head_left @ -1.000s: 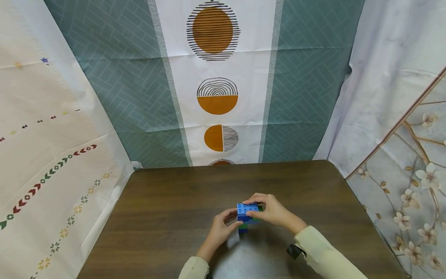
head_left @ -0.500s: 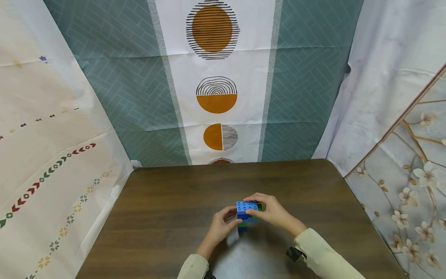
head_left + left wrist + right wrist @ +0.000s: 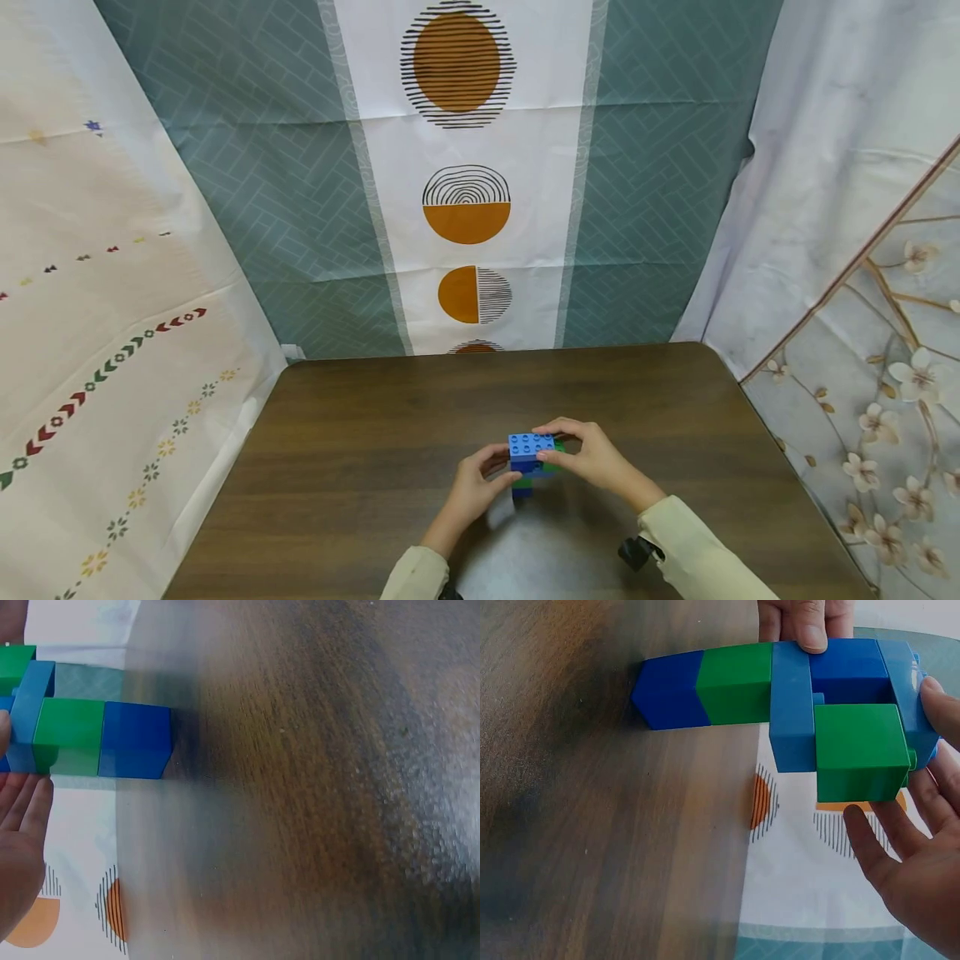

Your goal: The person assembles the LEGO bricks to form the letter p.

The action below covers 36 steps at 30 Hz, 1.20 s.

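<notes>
A small tower of building blocks (image 3: 531, 443) stands upright on the wooden table in the head view. From the bottom it has a dark blue block (image 3: 671, 691), a green block (image 3: 736, 684) and a lighter blue brick (image 3: 791, 709) lying across. Above that, a blue block (image 3: 849, 660) and a second green block (image 3: 859, 750) sit side by side under a studded light blue brick (image 3: 901, 682). My left hand (image 3: 474, 492) pinches the tower's left side at the upper blue block. Thumb and fingers of my right hand (image 3: 588, 457) span the top brick's right end.
The brown table (image 3: 360, 450) reaches out around the tower on all sides. A patterned curtain (image 3: 465, 292) hangs behind its far edge. More cloth hangs at left and right. A black strap piece (image 3: 636, 552) is at the right wrist.
My right hand has shifted slightly to the right, its fingertips drawing back along the top brick. My left hand and the tower stay practically where they were.
</notes>
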Motion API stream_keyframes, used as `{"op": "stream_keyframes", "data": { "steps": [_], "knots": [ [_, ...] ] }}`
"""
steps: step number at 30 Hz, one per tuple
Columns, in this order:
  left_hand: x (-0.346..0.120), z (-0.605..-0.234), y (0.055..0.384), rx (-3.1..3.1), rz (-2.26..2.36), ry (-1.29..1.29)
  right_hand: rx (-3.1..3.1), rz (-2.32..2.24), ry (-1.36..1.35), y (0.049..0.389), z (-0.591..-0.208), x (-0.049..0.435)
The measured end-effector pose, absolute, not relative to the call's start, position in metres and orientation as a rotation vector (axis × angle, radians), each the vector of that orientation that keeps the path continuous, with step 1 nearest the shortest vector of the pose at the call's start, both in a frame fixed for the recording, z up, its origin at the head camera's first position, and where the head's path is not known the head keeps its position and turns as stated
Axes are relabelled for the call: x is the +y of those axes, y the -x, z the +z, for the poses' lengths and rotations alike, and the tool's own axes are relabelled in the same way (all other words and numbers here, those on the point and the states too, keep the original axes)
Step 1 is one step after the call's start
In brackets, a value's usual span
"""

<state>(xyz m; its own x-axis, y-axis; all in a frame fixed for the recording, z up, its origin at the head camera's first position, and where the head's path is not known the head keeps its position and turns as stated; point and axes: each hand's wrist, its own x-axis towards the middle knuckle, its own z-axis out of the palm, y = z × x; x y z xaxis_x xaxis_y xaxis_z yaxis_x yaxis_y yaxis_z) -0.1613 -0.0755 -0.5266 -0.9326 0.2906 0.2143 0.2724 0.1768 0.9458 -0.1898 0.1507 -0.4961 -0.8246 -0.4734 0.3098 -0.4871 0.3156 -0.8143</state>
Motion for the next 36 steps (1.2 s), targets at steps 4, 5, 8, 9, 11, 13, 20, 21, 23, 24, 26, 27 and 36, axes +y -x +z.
{"op": "stream_keyframes", "data": {
  "steps": [4, 5, 8, 9, 11, 13, 20, 21, 23, 24, 26, 27, 36],
  "knots": [
    [-0.076, -0.532, 0.162, 2.404, 1.921, -0.555, -2.542, 1.614, -0.896, 0.189, -0.497, 0.150],
    [-0.076, -0.537, 0.164, 2.407, 1.919, -0.551, -2.551, 1.617, -0.885, 0.188, -0.497, 0.150],
    [-0.076, -0.551, 0.169, 2.417, 1.916, -0.554, -2.553, 1.632, -0.870, 0.190, -0.505, 0.152],
    [-0.076, -0.555, 0.171, 2.426, 1.910, -0.560, -2.557, 1.630, -0.865, 0.189, -0.505, 0.152],
    [-0.077, -0.560, 0.173, 2.446, 1.884, -0.576, -2.561, 1.632, -0.853, 0.187, -0.506, 0.153],
    [-0.078, -0.560, 0.173, 2.471, 1.841, -0.589, -2.568, 1.615, -0.833, 0.186, -0.507, 0.154],
    [-0.080, -0.564, 0.174, 2.475, 1.808, -0.586, -2.561, 1.579, -0.787, 0.183, -0.507, 0.159],
    [-0.080, -0.563, 0.174, 2.481, 1.805, -0.587, -2.555, 1.582, -0.793, 0.183, -0.507, 0.160],
    [-0.080, -0.562, 0.173, 2.496, 1.796, -0.586, -2.544, 1.596, -0.801, 0.183, -0.508, 0.161],
    [-0.080, -0.562, 0.174, 2.503, 1.784, -0.579, -2.543, 1.606, -0.795, 0.183, -0.508, 0.162],
    [-0.081, -0.563, 0.173, 2.500, 1.775, -0.564, -2.540, 1.610, -0.799, 0.182, -0.511, 0.164],
    [-0.081, -0.563, 0.173, 2.494, 1.778, -0.559, -2.538, 1.620, -0.798, 0.182, -0.513, 0.165],
    [-0.085, -0.566, 0.171, 2.444, 1.819, -0.560, -2.463, 1.757, -0.847, 0.179, -0.528, 0.171]
  ]
}}
